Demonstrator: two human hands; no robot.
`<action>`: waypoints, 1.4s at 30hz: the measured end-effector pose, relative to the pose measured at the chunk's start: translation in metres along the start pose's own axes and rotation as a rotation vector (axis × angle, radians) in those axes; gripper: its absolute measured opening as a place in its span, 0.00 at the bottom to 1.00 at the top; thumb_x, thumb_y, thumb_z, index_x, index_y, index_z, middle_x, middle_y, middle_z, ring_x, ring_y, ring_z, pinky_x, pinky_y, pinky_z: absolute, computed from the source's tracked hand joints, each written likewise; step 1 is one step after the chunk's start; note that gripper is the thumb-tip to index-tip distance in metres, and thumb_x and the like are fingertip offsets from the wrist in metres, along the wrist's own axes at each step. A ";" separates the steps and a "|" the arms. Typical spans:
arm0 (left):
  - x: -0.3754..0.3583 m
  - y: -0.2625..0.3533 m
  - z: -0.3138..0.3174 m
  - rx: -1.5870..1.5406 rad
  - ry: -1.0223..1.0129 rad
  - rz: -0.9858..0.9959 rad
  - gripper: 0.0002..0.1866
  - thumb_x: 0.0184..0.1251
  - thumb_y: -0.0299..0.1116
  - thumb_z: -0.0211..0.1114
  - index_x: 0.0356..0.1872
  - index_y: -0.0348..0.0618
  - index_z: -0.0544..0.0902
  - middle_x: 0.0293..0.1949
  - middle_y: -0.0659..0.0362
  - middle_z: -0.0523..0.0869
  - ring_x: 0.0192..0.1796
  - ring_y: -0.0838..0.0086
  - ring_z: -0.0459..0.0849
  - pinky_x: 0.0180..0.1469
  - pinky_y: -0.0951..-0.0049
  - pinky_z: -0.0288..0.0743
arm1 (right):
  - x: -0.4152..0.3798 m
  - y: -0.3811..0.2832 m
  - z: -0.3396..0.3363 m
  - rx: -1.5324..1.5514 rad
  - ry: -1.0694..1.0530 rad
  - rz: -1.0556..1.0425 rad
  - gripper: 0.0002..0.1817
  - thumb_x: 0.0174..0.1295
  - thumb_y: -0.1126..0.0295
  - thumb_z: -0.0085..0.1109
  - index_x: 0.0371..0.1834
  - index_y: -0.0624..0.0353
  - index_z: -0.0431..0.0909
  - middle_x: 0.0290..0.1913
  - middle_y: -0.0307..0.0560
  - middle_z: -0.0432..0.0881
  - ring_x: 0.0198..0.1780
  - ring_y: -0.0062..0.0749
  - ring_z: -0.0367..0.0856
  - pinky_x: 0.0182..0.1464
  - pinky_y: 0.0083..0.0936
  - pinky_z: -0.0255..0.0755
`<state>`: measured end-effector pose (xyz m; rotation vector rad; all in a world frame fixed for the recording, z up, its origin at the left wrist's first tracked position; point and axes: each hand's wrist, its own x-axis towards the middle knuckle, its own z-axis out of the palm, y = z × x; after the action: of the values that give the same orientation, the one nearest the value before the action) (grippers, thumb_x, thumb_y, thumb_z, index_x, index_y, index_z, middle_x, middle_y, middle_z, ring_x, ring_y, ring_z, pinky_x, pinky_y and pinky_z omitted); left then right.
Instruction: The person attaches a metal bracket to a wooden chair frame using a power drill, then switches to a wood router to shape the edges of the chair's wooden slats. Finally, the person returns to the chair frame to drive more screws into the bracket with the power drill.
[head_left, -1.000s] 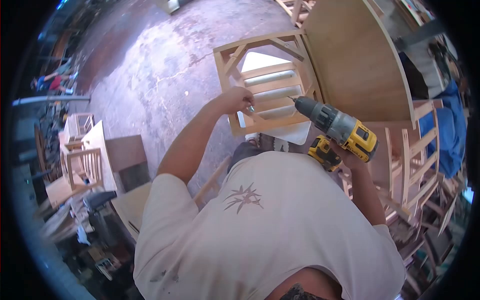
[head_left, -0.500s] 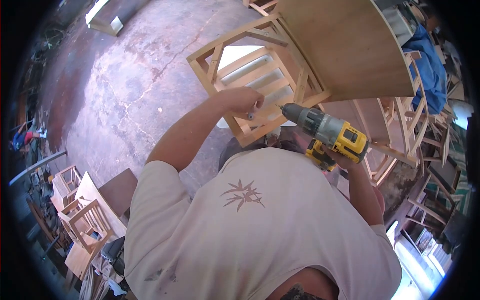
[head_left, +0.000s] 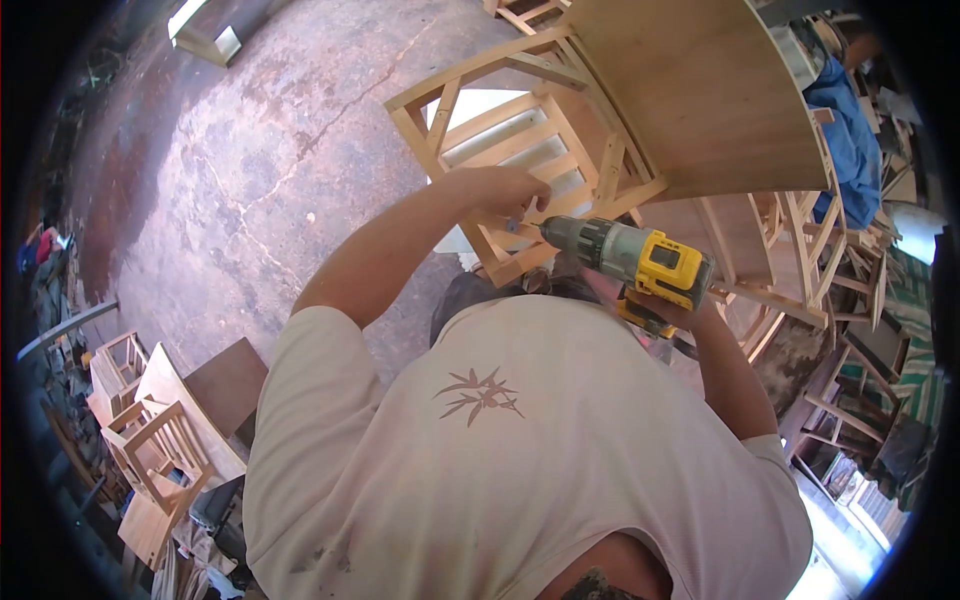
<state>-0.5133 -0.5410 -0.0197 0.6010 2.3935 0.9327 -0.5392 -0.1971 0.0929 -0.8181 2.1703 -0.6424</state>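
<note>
My right hand [head_left: 668, 312] is wrapped round the handle of a yellow and black power drill [head_left: 640, 262]. The drill points left, its bit close to my left hand [head_left: 512, 190]. My left hand is closed over the near part of a light wooden frame [head_left: 518, 262], and a small greyish piece [head_left: 512, 226] shows under its fingers. Slats and corner braces are visible in the frame. A wide curved wooden panel [head_left: 700, 100] adjoins it on the right.
Wooden chair frames [head_left: 165, 450] and boards stand at the lower left. More wooden furniture parts [head_left: 800, 250] and a blue cloth [head_left: 848, 140] are at the right. A pale object [head_left: 205, 40] lies on the stained concrete floor [head_left: 290, 130] at the upper left.
The drill in my right hand has moved left, its tip now nearer to my left hand. My left hand has shifted slightly right and up.
</note>
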 end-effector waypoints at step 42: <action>-0.004 -0.006 0.018 -0.280 0.272 0.064 0.11 0.50 0.24 0.68 0.37 0.37 0.85 0.33 0.53 0.88 0.38 0.66 0.87 0.41 0.68 0.77 | 0.039 -0.058 -0.004 -0.087 -0.019 0.159 0.20 0.53 0.67 0.67 0.51 0.55 0.78 0.44 0.47 0.84 0.46 0.34 0.84 0.49 0.32 0.77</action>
<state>-0.5007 -0.5383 -0.0347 0.4703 2.4213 1.4282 -0.5422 -0.2635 0.1157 -0.6845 2.2319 -0.4615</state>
